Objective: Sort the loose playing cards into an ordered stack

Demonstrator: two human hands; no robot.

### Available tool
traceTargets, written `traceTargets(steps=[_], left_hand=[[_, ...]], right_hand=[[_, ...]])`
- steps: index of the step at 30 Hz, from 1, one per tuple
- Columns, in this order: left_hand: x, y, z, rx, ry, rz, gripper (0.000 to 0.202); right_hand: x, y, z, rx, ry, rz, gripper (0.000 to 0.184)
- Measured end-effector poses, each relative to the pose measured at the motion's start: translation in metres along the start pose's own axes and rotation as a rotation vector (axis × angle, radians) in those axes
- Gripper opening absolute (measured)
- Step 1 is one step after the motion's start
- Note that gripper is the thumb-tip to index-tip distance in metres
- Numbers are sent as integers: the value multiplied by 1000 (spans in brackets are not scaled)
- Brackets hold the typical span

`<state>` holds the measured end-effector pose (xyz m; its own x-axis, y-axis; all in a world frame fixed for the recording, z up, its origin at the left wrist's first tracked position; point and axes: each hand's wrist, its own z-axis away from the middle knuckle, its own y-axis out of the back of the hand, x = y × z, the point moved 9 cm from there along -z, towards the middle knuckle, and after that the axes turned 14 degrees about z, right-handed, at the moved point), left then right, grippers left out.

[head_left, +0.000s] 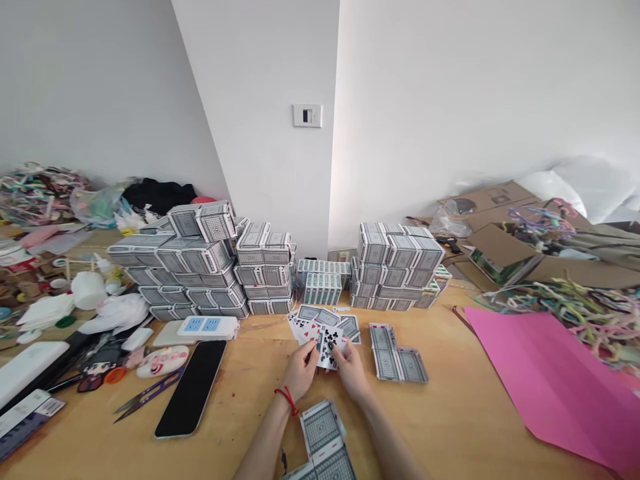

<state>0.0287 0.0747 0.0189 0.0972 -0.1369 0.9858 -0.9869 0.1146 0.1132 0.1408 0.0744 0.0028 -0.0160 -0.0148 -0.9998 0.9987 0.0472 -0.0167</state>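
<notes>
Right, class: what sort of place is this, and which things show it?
Probably a craft corner, at home or in a small workshop: the wooden table holds stacked playing-card blocks, snips and a bright pink sheet.

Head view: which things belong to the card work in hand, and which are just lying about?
Likely in the work:
- cards in both hands
- loose cards
- card-backed blocks

Apparently lying about:
- black phone
- scissors
- pink sheet
- power strip

Pale walls with a white plate above a wooden table
</notes>
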Motion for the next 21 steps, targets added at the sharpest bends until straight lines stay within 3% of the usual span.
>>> traceTargets(steps=[5,10,16,21], left_hand=[[-9,2,-1,33,66,81,30],[-13,7,-2,94,94,-27,31],[-5,11,-3,125,70,-23,34],[4,12,-4,116,13,24,35]], right_hand=[[0,-11,3,-99,-20,4,37],[3,-17,5,-129,-34,16,39],[6,-13,1,-86,-69,4,38],[-6,-3,-2,-21,62,85,38]])
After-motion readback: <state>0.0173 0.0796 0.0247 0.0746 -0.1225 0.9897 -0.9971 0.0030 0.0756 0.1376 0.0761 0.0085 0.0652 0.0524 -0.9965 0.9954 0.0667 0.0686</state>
